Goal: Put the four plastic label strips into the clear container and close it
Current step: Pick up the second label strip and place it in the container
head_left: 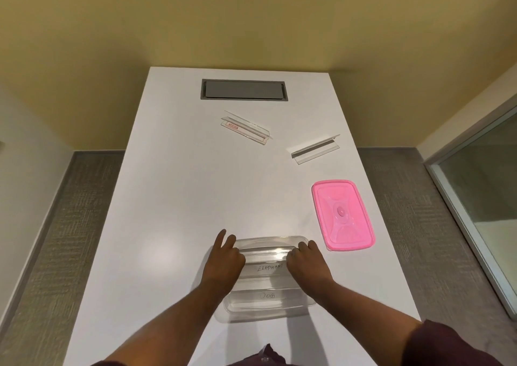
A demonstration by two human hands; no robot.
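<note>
- Clear container on desk, near edge, open. Two label strips inside by the look of it: "ELEPHANT" strip between both hands, "DOG" strip nearer the body.
- Left hand and right hand at the ends of the ELEPHANT strip, fingers curled over it, apparently pinching; two left fingers stick out straight. Exact contact hard to confirm.
- Two strips not yet in: one with red label far centre, plain one far right, well apart from container.
- Pink lid flat on desk, just right of container.
- Risk: strip looks about as long as the container, could jam across the rim or sit tilted, then block lid seating.
- Risk: light container could skid or tip when pressed, being close to the desk edge.
- Risk: clear-on-clear, easy to miscount strips.
- Hidden: fingertips under knuckles, strip ends, container near corners under forearms.
- Unclear: whether ELEPHANT strip is fully down or resting on the rim.
</note>
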